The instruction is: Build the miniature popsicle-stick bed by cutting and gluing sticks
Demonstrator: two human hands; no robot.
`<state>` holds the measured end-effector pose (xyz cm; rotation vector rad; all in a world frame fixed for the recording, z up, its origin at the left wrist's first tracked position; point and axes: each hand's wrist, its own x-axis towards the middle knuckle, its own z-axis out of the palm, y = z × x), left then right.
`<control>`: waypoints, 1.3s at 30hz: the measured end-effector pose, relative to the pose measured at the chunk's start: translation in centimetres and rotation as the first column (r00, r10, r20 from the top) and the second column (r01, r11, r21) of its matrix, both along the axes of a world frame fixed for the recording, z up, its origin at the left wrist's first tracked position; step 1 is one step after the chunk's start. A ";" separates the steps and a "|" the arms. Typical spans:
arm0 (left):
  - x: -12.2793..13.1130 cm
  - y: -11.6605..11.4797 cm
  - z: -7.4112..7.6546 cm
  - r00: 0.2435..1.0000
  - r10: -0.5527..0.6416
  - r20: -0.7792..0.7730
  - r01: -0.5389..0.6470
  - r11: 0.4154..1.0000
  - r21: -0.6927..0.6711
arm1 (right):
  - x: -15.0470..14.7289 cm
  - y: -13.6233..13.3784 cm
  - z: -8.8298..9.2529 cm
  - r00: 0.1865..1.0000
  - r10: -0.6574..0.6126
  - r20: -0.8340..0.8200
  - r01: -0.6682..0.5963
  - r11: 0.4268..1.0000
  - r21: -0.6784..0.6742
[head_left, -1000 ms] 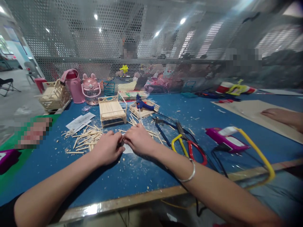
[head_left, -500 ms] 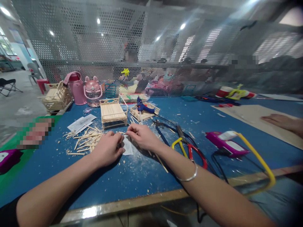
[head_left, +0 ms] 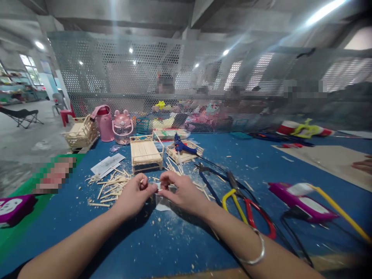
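Both hands point(head_left: 134, 197) point(head_left: 183, 193) nearly meet above white paper point(head_left: 162, 205), beside sticks point(head_left: 116, 186).

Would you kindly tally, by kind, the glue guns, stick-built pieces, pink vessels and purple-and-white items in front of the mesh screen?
Glue gun: 1
Stick-built pieces: 3 (bed-like frame, leftmost frame, low frame)
Pink vessels: 2 (flask, eared jar)
Purple-and-white items: 2 (left one, right one)
Total: 8

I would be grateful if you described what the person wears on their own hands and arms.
The left hand and right hand are ungloved. A slim silver bangle circles the right forearm, and a dark sleeve shows on the left arm at the picture's corner.
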<state>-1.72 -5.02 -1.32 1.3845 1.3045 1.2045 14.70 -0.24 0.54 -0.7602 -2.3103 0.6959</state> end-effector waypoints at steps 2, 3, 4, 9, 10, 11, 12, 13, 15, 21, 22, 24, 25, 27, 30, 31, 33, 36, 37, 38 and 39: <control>0.0 0.0 -0.2 0.997 -0.041 0.063 0.041 0.999 -0.001 | -0.1 -0.3 0.0 0.999 0.017 0.031 -0.017 1.000 0.019; 0.0 0.0 -0.3 0.994 -0.057 0.089 0.058 0.998 -0.003 | -0.2 -0.4 0.0 0.999 0.025 0.044 -0.026 0.999 0.038; 0.0 0.0 -0.4 0.992 -0.068 0.103 0.070 0.998 -0.007 | -0.2 -0.5 -0.1 0.998 0.031 0.054 -0.034 0.998 0.059; 0.0 -0.1 0.0 0.996 -0.016 0.090 0.019 0.999 -0.031 | -0.3 -0.5 -0.1 0.999 0.036 0.025 -0.038 0.994 0.103; 0.0 -0.1 0.2 0.995 0.000 0.103 0.003 0.999 -0.033 | -0.2 -0.4 0.0 0.999 0.038 0.006 -0.038 0.994 0.107; 0.1 -0.2 0.3 0.992 0.011 0.125 -0.007 0.999 -0.036 | -0.1 -0.2 0.0 0.999 0.048 -0.014 -0.046 0.992 0.117; 0.1 -0.2 0.5 0.988 0.017 0.152 -0.011 0.999 -0.039 | 0.0 -0.1 0.1 0.997 0.065 -0.030 -0.060 0.989 0.134; 0.2 -0.2 0.6 0.984 0.017 0.179 -0.010 0.999 -0.043 | 0.1 0.1 0.1 0.996 0.083 -0.041 -0.076 0.985 0.156; 0.4 -0.2 0.7 0.971 0.012 0.238 0.001 0.999 -0.054 | 0.2 0.4 0.2 0.993 0.105 -0.059 -0.092 0.978 0.190; 0.8 -0.2 0.6 0.929 0.008 0.370 0.023 0.997 -0.079 | 0.0 0.3 0.3 0.993 0.048 -0.107 -0.047 0.999 0.011; 0.8 -0.2 0.6 0.926 0.006 0.378 0.026 0.996 -0.080 | 0.0 0.3 0.3 0.993 0.048 -0.110 -0.051 0.999 -0.018; 0.7 -0.2 0.6 0.930 -0.006 0.368 0.037 0.996 -0.077 | 0.0 0.4 0.4 0.993 0.044 -0.110 -0.047 0.998 -0.028; 0.6 -0.1 0.6 0.938 -0.009 0.345 0.035 0.997 -0.071 | 0.1 0.5 0.4 0.994 0.038 -0.102 -0.039 0.999 -0.010; 0.1 0.0 0.7 0.967 0.003 0.253 0.006 0.999 -0.037 | 0.3 0.8 0.6 0.998 0.017 -0.056 -0.013 0.997 0.072; -0.9 0.1 0.8 1.000 0.001 0.015 -0.002 0.997 0.071 | 0.7 1.3 0.7 0.994 -0.014 0.104 -0.010 0.973 0.231; -1.2 0.1 0.8 0.997 -0.022 -0.077 0.030 0.994 0.104 | 0.8 1.4 0.7 0.986 -0.019 0.168 -0.027 0.964 0.265; -1.4 0.1 0.6 0.957 -0.063 -0.283 0.107 0.984 0.140 | 0.8 1.5 0.5 0.956 -0.002 0.293 -0.085 0.955 0.283; -1.0 0.2 0.1 0.812 -0.044 -0.582 0.171 0.972 0.164 | 0.5 1.4 0.1 0.913 0.014 0.407 -0.133 0.954 0.267; -0.9 0.2 0.0 0.761 -0.032 -0.649 0.184 0.968 0.168 | 0.5 1.4 0.0 0.908 0.011 0.419 -0.132 0.956 0.261; -0.8 0.2 0.0 0.725 -0.023 -0.689 0.195 0.965 0.173 | 0.4 1.4 -0.1 0.908 0.006 0.419 -0.124 0.959 0.254; -0.8 0.3 0.0 0.710 -0.019 -0.704 0.204 0.963 0.179 | 0.4 1.5 -0.1 0.912 0.002 0.410 -0.112 0.963 0.244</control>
